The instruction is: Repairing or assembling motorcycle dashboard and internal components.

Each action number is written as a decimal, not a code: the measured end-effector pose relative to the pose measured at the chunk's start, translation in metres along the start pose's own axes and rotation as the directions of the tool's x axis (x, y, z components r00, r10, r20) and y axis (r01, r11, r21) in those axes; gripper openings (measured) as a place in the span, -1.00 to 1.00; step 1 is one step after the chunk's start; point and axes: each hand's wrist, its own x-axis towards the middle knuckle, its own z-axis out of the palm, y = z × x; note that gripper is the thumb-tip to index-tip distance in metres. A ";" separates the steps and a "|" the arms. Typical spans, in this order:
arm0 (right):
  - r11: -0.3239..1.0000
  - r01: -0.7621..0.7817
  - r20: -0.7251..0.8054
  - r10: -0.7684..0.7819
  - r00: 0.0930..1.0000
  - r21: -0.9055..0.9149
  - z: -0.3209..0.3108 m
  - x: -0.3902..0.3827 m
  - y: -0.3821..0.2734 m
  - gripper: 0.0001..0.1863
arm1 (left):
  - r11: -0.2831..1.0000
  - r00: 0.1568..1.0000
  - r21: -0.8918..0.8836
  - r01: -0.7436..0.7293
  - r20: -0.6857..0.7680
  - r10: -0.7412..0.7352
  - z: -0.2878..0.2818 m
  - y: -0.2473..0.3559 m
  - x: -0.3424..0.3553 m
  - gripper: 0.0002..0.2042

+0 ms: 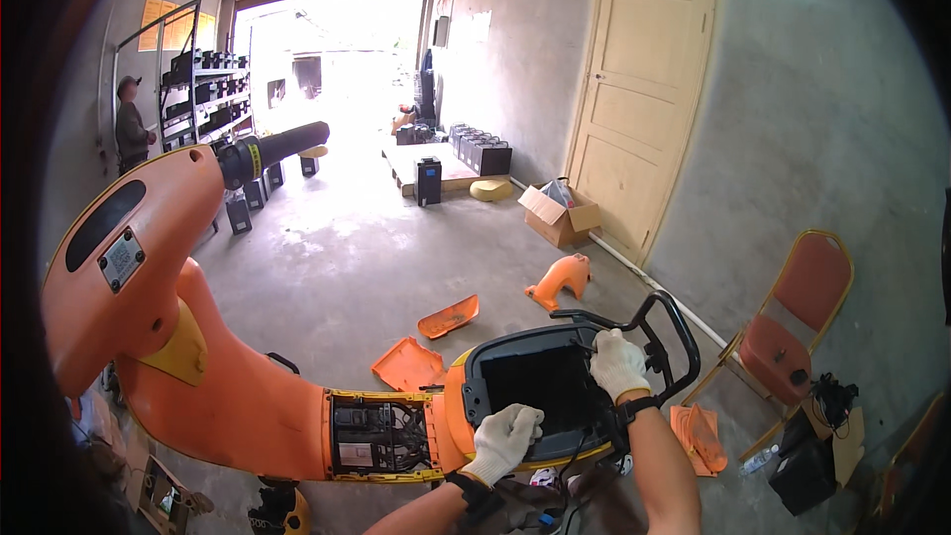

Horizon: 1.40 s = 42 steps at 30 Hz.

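An orange electric scooter (238, 396) stands before me, its seat compartment (480, 367) uncovered and dark inside. My left hand (508, 439), in a white knit glove, is at the near rim of that compartment with its fingers curled together. What they hold, if anything, is hidden. Over the compartment's right end is my right hand (619, 365), also gloved and closed, beside the black tubular rear rack (679, 337). Its fingertips meet something dark that I cannot make out. Left of the compartment, an open bay (381, 436) shows black wiring and a controller-like box.
Orange body panels (408, 365) and a curved orange fender (562, 279) lie on the floor beyond the scooter. At right stand a red chair (783, 347) and a black box (802, 466). Farther off are a cardboard box (560, 218), black battery packs (428, 181) and a person (132, 124) by shelves.
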 end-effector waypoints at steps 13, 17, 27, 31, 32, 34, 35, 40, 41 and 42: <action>0.995 0.055 0.000 -0.056 0.998 -0.084 -0.007 -0.005 -0.006 -0.76 | 0.993 0.998 0.105 -0.059 0.024 0.057 -0.002 -0.002 0.000 -0.63; 0.997 -0.035 0.057 0.039 0.998 -0.073 -0.009 0.001 -0.013 -0.76 | 0.990 0.998 0.130 -0.057 0.040 0.052 -0.003 -0.003 0.001 -0.62; 0.992 0.123 -0.045 -0.122 0.992 0.027 -0.002 0.003 -0.006 -0.77 | 0.987 0.995 0.127 -0.096 0.042 0.091 -0.003 -0.007 0.001 -0.63; 0.991 0.100 -0.149 -0.113 0.982 -0.091 0.003 0.004 -0.019 -0.78 | 0.988 0.994 0.114 -0.104 0.027 0.102 -0.002 -0.007 0.001 -0.62; 0.997 0.029 -0.102 -0.036 0.994 -0.071 0.002 0.006 -0.023 -0.77 | 0.993 0.997 0.095 -0.075 0.023 0.073 -0.001 -0.007 0.000 -0.62; 0.998 -0.045 -0.052 0.043 0.998 -0.052 -0.003 0.008 -0.026 -0.75 | 0.991 0.996 0.098 -0.088 0.022 0.086 -0.001 -0.007 -0.001 -0.62; 0.997 -0.053 -0.010 0.052 0.999 -0.061 -0.005 0.009 -0.027 -0.74 | 0.991 0.996 0.102 -0.084 0.033 0.081 -0.002 -0.006 -0.001 -0.62; 0.992 0.065 0.047 -0.060 0.997 -0.104 -0.010 0.007 -0.017 -0.69 | 0.978 0.991 0.162 -0.134 0.038 0.130 -0.002 -0.010 0.003 -0.62; 0.995 0.063 0.049 -0.060 0.997 -0.072 -0.010 0.008 -0.015 -0.68 | 0.985 0.994 0.135 -0.105 0.026 0.103 -0.001 -0.012 0.002 -0.62; 0.997 0.032 0.057 -0.028 0.998 -0.068 -0.010 0.008 -0.014 -0.67 | 0.985 0.995 0.137 -0.101 0.024 0.098 -0.001 -0.013 0.003 -0.62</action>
